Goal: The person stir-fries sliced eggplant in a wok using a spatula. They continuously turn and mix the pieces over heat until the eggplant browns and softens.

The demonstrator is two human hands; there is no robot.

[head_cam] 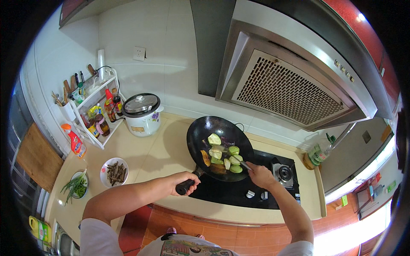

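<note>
My left hand (186, 183) is closed around the black handle (185, 187) of a dark wok (200, 134), which is tilted above the left part of a black gas hob (221, 192). In the wok lie several pale green vegetable slices (235, 160), browned pieces (205, 158) and dark purple ones. My right hand (261, 175) grips a metal cooking utensil (246, 165) whose far end is among the slices; its shape is hard to tell.
A bowl of brown strips (104, 176), a bowl with green onions (80, 184), a rice cooker (142, 123) and a white condiment rack (96, 140) stand left. An oil bottle (317, 155) is right of the hob. A range hood (298, 64) overhangs it.
</note>
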